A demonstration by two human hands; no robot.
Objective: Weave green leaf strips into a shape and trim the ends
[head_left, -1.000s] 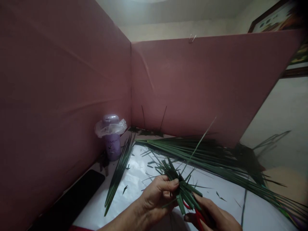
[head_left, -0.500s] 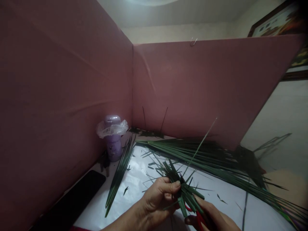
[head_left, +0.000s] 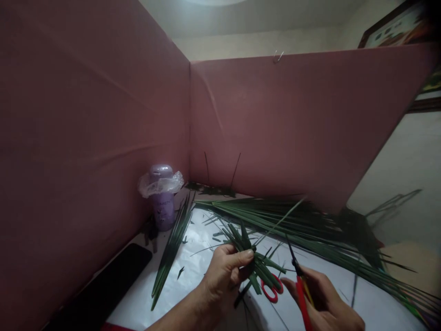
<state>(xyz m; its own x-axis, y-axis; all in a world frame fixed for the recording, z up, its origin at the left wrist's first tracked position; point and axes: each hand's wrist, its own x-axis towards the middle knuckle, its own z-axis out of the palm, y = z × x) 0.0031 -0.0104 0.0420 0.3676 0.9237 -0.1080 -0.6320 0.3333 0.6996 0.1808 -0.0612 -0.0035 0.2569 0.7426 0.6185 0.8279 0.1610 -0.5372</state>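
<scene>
My left hand (head_left: 225, 271) is closed on a woven piece of green palm-leaf strips (head_left: 263, 269). Its strip ends fan out around the thumb, and one long thin strip points up to the right. My right hand (head_left: 327, 296) grips long-nose pliers (head_left: 300, 282) with red and yellow handles, their dark tip pointing up and apart from the leaf piece. Below the leaf piece, red-handled scissors (head_left: 271, 294) lie on the white table, partly hidden by the strips and my left hand.
Long green leaves (head_left: 310, 239) stretch across the back and right. A smaller leaf bundle (head_left: 172, 255) lies left, beside a purple bottle (head_left: 163, 207) with clear plastic around it. A black flat object (head_left: 113, 280) lies at the left edge. Pink panels (head_left: 262, 128) enclose the back and left.
My right hand has drawn away from the leaf piece to the right, bringing the pliers into full view. The scissors show more clearly. My left hand has shifted slightly left and up.
</scene>
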